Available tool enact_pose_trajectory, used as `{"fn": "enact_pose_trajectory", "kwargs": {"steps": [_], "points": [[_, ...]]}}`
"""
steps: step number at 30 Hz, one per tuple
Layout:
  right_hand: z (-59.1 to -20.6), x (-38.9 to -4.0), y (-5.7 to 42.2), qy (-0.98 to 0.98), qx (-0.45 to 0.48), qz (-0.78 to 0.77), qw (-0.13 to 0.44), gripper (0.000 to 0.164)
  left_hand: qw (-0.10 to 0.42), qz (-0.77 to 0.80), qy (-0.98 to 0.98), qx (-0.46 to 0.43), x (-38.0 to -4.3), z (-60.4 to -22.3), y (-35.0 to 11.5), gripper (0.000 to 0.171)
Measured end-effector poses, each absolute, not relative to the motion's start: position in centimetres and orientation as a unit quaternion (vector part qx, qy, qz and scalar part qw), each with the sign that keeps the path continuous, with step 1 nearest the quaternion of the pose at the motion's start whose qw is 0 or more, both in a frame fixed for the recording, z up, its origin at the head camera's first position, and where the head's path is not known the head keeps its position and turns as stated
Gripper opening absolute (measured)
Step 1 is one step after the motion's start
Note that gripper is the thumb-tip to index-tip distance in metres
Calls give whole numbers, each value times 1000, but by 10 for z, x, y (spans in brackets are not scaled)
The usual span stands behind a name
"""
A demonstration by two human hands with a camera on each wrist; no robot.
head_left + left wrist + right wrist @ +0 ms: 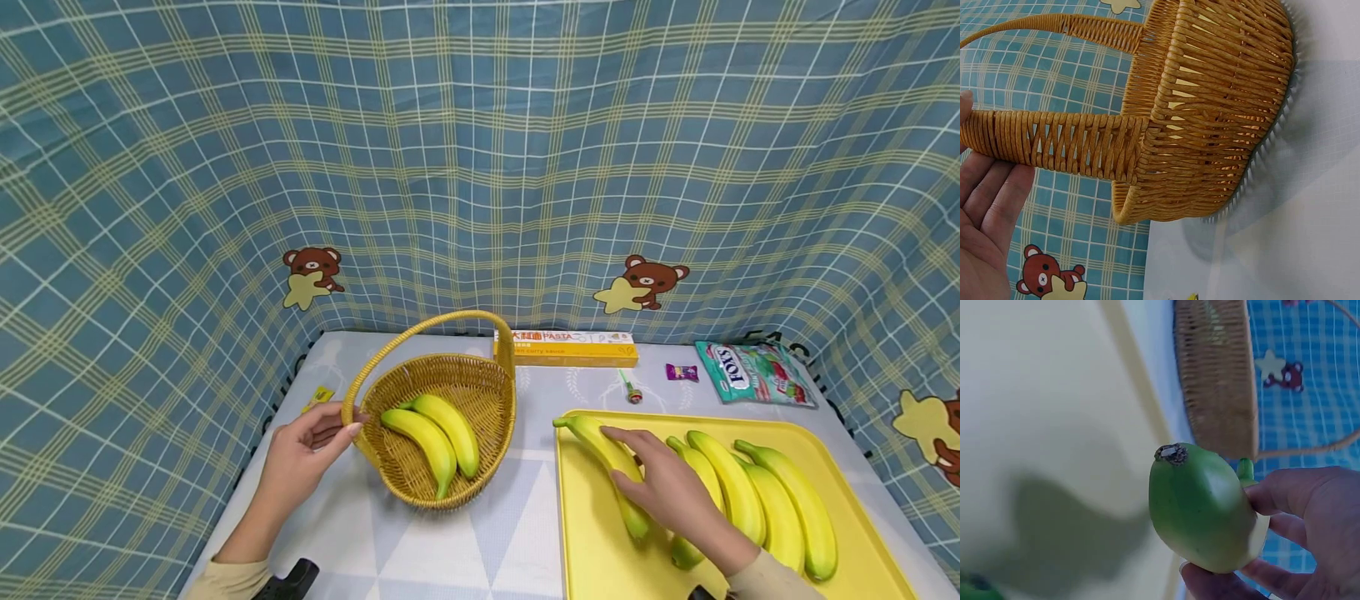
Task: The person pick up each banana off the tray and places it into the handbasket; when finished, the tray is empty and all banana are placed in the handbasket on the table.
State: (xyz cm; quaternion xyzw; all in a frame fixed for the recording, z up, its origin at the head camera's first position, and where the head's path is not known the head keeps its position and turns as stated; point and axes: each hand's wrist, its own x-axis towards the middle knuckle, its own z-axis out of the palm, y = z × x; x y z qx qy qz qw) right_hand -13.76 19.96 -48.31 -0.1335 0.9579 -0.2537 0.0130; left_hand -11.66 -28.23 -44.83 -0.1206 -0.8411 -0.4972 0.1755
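A woven wicker basket (495, 467) stands on the table with two bananas (427, 437) inside. My left hand (303, 450) pinches the left side of its arched handle (1060, 144) between thumb and fingers. Over the yellow tray (600, 575), my right hand (667, 487) grips a banana (600, 442) around its middle, thumb on one side and fingers on the other. In the right wrist view that banana (1204, 506) points its dark tip at the camera, and a shadow falls on the tray below. Several more bananas (780, 508) lie on the tray to the right of this hand.
Behind the basket lies a pasta box (566, 350). A small green-and-red item (633, 392), a purple wrapped sweet (682, 372) and a teal FOX'S bag (753, 375) sit beyond the tray. A yellow packet (321, 396) is left of the basket. Plaid cloth (480, 167) hangs around the table.
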Motion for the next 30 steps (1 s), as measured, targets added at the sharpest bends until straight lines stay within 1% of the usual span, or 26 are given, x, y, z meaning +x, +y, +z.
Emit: {"fn": "enact_pose_trajectory", "kwargs": {"steps": [9,13,15,21,25,30], "points": [[-437,-161,152,944,-211,-253,-20,58,182,-502,-837,-116,-115,-449,-286,20],[-423,-176,124,933,-248,-261,-11,57,185,-501,-837,-115,-115,-450,-287,20],[-419,-183,110,929,-259,-264,5,57,186,-498,-839,-115,-115,-450,-287,21],[-417,-210,61,924,-279,-256,59,57,182,-497,-840,-122,-115,-450,-286,23],[-425,-228,31,923,-289,-240,77,56,181,-497,-840,-120,-115,-450,-288,23],[-438,-247,11,930,-286,-212,87,56,182,-495,-840,-125,-116,-449,-285,24]]}}
